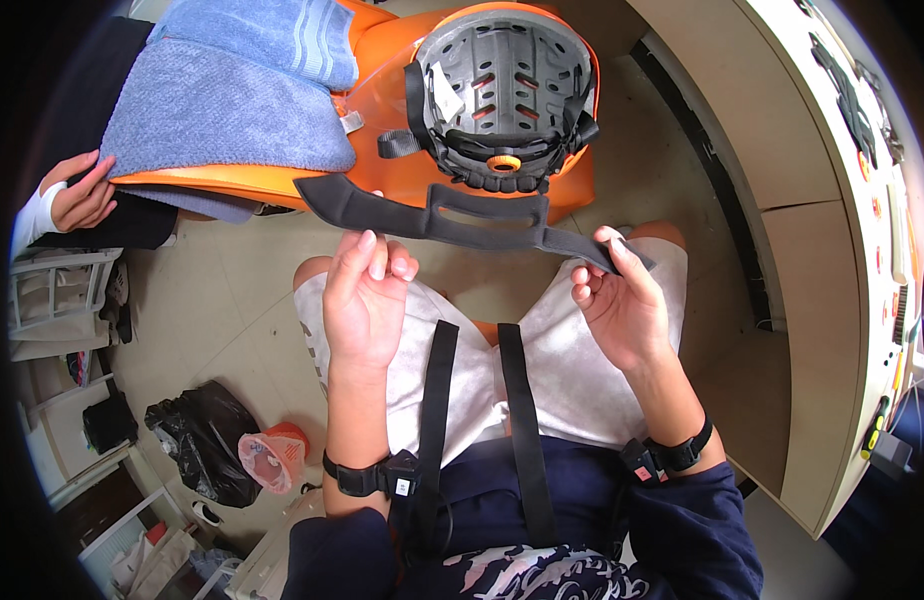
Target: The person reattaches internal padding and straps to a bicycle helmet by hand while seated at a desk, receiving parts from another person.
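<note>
Both my hands hold up a soft black padded band, which looks like a helmet's sweatband, with an open slot near its middle. My left hand pinches its lower edge left of the slot; some fingers are hidden behind it. My right hand grips the narrow right end between thumb and fingers. Just beyond the band, an upturned helmet shows its grey vented inside, orange rim and black straps. An orange-centred adjuster dial sits at its near side.
The helmet rests on an orange seat. Blue towels lie at the left, with another person's hand at their edge. A black bag and a lined red bin stand lower left. A tool-laden table curves along the right.
</note>
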Motion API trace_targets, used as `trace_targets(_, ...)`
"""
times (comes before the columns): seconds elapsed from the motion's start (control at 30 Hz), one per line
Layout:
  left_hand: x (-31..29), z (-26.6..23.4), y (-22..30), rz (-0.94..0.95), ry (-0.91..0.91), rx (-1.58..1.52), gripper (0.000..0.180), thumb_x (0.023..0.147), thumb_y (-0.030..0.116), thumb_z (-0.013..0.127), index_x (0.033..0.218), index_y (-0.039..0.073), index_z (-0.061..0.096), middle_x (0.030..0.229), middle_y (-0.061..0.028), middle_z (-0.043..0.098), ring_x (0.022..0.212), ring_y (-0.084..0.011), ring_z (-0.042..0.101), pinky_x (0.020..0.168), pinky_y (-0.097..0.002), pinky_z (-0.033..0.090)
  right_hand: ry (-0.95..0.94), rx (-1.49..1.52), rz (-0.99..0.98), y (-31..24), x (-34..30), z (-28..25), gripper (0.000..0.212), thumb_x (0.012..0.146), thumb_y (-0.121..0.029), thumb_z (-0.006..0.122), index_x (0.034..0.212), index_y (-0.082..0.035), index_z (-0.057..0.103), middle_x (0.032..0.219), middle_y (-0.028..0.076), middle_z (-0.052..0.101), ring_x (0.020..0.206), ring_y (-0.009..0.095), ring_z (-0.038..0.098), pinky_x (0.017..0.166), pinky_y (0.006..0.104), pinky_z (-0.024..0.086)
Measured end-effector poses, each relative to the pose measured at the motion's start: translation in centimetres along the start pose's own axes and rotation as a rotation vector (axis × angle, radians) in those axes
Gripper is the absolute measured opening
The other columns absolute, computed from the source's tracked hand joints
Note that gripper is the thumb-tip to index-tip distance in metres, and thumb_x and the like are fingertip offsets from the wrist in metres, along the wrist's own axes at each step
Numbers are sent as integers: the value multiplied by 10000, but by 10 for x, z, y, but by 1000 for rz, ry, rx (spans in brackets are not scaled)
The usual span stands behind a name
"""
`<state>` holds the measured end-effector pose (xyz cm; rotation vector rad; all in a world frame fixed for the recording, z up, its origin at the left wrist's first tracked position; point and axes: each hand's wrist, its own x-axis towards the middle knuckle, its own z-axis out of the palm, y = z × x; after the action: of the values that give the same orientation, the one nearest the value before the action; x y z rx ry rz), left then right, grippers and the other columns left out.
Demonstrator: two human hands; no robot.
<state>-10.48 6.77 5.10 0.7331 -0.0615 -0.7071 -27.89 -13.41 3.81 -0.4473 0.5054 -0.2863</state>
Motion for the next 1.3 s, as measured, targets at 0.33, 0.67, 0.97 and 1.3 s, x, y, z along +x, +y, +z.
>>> trace_targets(0.33,-7,7,-20,114,-125,289,509,959,215,545,1396,-2,401,1334,-124,494,1224,-253,485,1054,-403,369,-365,-953,-349,8,-5,11,402,807,-90,782,1150,-50,576,1063,23,603,1040,110,550,938,277,434)
trace_targets(0.67,-1,17,-18,154,-81,392,359,1000,124,472,1333,-12,464,1240,-148,577,1057,-220,605,962,-368,475,-346,-774,-85,-1,-18,-2,340,949,-67,599,1273,-19,510,965,38,623,877,86,586,812,266,486)
trace_targets(0.97,-2,20,-19,168,-21,442,280,978,88,489,1247,13,510,1119,-117,626,995,-192,627,814,-306,480,-331,-770,-41,-12,-19,-10,311,1001,-83,507,1302,-4,502,1028,61,649,929,116,635,849,289,493)
trace_targets(1.3,7,39,-21,203,-2,491,319,960,67,531,1266,-19,499,1113,-144,638,960,-230,641,864,-363,504,-270,-1066,-97,-9,-30,-18,289,941,-132,621,1206,-22,584,899,88,742,816,140,699,773,290,515)
